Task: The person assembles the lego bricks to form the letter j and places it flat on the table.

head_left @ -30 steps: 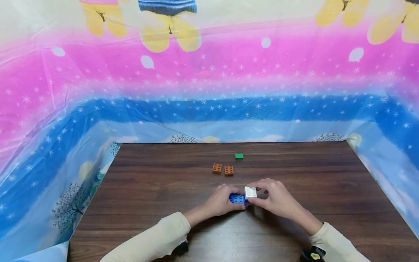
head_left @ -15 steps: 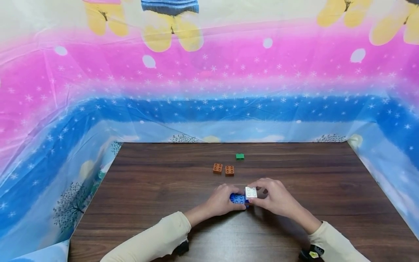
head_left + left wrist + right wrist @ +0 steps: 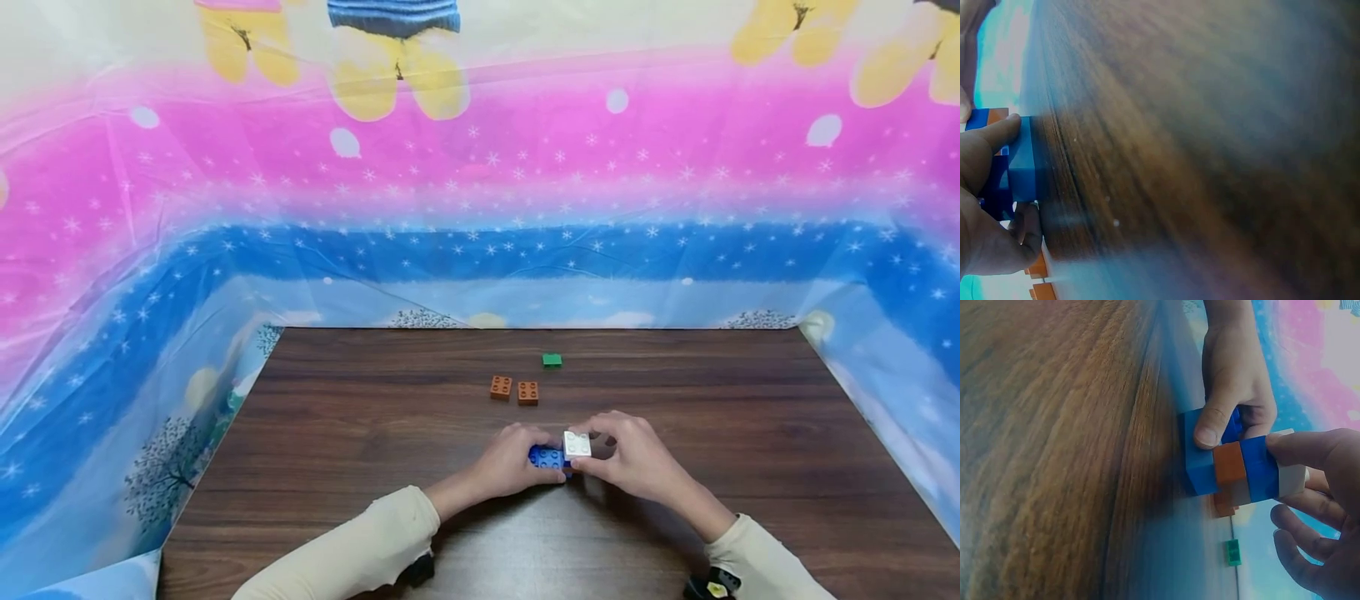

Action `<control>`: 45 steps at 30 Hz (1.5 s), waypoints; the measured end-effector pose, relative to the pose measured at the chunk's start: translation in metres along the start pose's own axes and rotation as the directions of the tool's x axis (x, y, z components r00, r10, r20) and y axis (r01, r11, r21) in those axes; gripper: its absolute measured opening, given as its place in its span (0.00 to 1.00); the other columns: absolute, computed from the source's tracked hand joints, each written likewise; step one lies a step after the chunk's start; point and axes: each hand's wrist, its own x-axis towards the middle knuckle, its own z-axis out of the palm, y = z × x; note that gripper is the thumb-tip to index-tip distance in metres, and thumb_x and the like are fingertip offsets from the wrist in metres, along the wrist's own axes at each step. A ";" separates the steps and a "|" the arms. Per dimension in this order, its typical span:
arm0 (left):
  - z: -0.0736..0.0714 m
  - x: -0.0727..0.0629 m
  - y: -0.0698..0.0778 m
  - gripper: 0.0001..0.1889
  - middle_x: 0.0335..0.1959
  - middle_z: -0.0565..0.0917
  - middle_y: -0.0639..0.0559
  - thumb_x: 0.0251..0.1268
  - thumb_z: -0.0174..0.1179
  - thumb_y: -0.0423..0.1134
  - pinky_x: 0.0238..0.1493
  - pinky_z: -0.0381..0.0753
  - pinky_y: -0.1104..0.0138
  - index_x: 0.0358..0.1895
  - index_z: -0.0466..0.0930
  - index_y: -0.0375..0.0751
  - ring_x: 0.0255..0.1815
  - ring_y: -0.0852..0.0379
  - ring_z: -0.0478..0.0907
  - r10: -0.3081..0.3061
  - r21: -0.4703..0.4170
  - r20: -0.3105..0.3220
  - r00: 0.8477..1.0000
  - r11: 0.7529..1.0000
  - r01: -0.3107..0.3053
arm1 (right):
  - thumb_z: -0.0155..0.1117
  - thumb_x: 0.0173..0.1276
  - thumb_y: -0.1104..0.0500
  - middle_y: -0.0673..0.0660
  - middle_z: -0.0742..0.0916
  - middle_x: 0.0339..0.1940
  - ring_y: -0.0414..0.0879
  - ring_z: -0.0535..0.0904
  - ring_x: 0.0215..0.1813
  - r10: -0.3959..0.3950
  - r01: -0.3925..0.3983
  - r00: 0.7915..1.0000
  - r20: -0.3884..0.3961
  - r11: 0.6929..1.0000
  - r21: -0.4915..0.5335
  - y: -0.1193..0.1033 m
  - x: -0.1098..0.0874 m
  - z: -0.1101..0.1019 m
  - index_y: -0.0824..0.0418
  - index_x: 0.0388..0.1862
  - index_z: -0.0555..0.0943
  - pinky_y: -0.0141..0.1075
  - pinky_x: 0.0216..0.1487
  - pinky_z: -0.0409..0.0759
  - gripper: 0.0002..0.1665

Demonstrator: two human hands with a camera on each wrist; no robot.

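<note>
A brick stack (image 3: 1231, 464) was held at the bench (image 3: 337, 400).
The left hand (image 3: 510, 462) gripped its blue base (image 3: 1198, 469); the right hand (image 3: 637, 454) pinched at its white top (image 3: 577, 444). Two orange bricks (image 3: 501, 387) and a green brick (image 3: 552, 361) lay beyond.

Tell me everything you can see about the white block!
The white block is box-shaped and looks like plastic, with four round studs on top, two by two. It sits studs up on a dark blue block, and below that comes an orange block. I see no clear gap under it. The right hand pinches it low down, by the seam with the dark blue block.
</note>
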 end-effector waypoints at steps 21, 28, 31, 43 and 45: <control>-0.003 0.001 0.002 0.23 0.53 0.88 0.55 0.61 0.73 0.53 0.48 0.72 0.68 0.57 0.87 0.48 0.44 0.65 0.78 -0.002 -0.001 0.000 1.000 1.000 0.002 | 0.82 0.57 0.52 0.45 0.89 0.43 0.39 0.82 0.41 -0.005 0.005 0.999 -0.037 1.000 0.000 0.002 0.001 0.003 0.50 0.48 0.88 0.34 0.39 0.81 0.20; -0.002 -0.001 0.001 0.23 0.51 0.88 0.56 0.62 0.73 0.52 0.48 0.72 0.68 0.57 0.87 0.47 0.42 0.67 0.78 0.010 -0.006 -0.004 1.000 1.000 -0.010 | 0.80 0.60 0.49 0.45 0.88 0.47 0.38 0.81 0.43 -0.025 0.024 0.999 -0.027 1.000 -0.008 0.003 0.000 0.003 0.48 0.51 0.87 0.35 0.42 0.82 0.20; -0.002 -0.002 0.002 0.23 0.52 0.88 0.55 0.62 0.73 0.52 0.51 0.73 0.66 0.57 0.87 0.46 0.43 0.67 0.79 0.013 -0.007 0.000 1.000 1.000 -0.013 | 0.77 0.63 0.43 0.44 0.88 0.47 0.38 0.81 0.44 -0.037 0.037 0.999 -0.019 0.999 -0.001 0.002 0.000 0.000 0.48 0.52 0.87 0.35 0.42 0.82 0.21; -0.001 -0.001 0.001 0.23 0.51 0.88 0.56 0.61 0.73 0.52 0.53 0.75 0.65 0.57 0.87 0.47 0.48 0.64 0.81 0.011 -0.007 -0.003 1.000 1.000 -0.011 | 0.71 0.70 0.46 0.49 0.89 0.50 0.45 0.84 0.48 -0.089 0.090 0.994 -0.065 0.996 0.010 0.003 0.017 -0.020 0.52 0.54 0.88 0.35 0.42 0.83 0.18; -0.001 -0.001 0.001 0.23 0.51 0.88 0.56 0.61 0.74 0.52 0.53 0.75 0.65 0.57 0.87 0.47 0.48 0.64 0.81 0.012 -0.004 -0.004 1.000 1.000 -0.012 | 0.71 0.70 0.46 0.50 0.89 0.50 0.46 0.84 0.48 -0.093 0.094 0.994 -0.065 0.996 0.008 0.004 0.021 -0.022 0.52 0.54 0.88 0.36 0.42 0.83 0.18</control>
